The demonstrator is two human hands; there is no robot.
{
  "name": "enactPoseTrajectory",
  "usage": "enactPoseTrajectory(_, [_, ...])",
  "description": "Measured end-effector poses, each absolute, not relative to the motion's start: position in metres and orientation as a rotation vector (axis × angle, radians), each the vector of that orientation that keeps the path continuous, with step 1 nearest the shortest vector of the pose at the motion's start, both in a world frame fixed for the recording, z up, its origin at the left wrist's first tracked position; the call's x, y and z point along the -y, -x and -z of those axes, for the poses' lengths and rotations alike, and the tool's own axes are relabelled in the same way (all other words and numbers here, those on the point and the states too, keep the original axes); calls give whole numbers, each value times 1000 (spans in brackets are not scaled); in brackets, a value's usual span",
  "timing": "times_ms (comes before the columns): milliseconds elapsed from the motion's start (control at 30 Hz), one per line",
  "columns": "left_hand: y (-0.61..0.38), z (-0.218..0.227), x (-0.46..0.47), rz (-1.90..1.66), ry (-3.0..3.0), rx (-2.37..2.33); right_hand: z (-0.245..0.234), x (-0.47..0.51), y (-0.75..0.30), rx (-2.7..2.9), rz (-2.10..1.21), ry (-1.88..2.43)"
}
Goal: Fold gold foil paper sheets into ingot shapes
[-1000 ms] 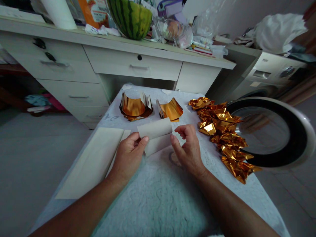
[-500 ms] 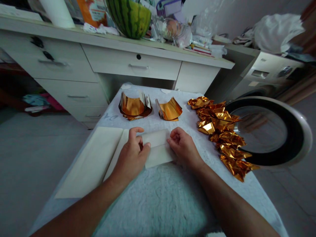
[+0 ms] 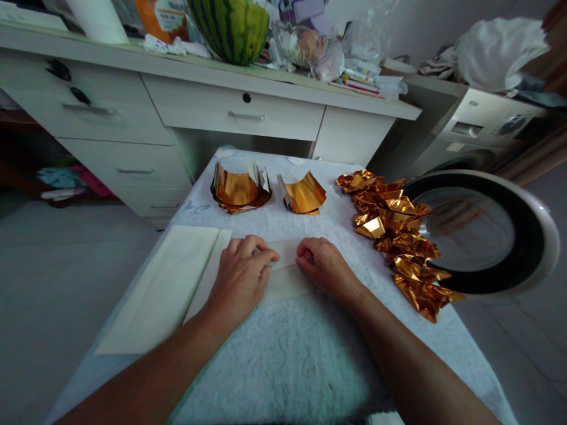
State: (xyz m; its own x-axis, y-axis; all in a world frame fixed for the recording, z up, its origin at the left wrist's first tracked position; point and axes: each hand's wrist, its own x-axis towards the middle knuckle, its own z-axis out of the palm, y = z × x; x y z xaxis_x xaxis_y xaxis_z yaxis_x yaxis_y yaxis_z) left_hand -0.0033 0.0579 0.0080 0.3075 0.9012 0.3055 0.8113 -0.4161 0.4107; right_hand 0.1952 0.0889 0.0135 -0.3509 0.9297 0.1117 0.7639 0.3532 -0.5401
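Observation:
A small pale sheet of thin paper lies on the cloth-covered table, with a fold line running across it. My left hand is at its left end, fingers bent and thumb near the index finger at the paper. At the right end, my right hand has its fingers curled and closed on the paper's edge. Left of my hands lies a stack of larger cream paper. Beyond them stand two curved bundles of gold foil sheets, a thicker bundle and a thinner one.
Crumpled, folded gold foil pieces form a row along the table's right side. The open round washing machine door juts beside them. Behind the table is a white drawer cabinet carrying a cut watermelon and clutter.
My left hand has turned palm-down and its fingers have come lower onto the paper. My right hand's fingers have curled lower at the right end. The paper lies flatter.

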Motion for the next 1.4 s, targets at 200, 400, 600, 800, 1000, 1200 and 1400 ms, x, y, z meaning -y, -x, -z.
enactPoseTrajectory(200, [-1,1,-61,-663,-2425,-1214,-19,-92,-205,2265,-623,1552])
enactPoseTrajectory(400, [0,-4,-58,-615,-2430,-1205,-31,-92,-227,2447,-688,1409])
enactPoseTrajectory(600, [2,-2,-57,-587,-2433,-1200,-40,-86,-230,2498,-853,1280])
enactPoseTrajectory(800, [2,0,-57,-540,-2435,-1212,-45,-86,-230,2530,-906,1195])
enactPoseTrajectory(1000, [1,-11,-54,-439,-2405,-1201,-45,-88,-232,2551,-1029,1096])
enactPoseTrajectory(1200, [1,-11,-55,-408,-2424,-1204,-41,-90,-228,2589,-980,1124])
enactPoseTrajectory(1400, [2,-13,-55,-426,-2400,-1175,-42,-90,-227,2556,-993,1160])
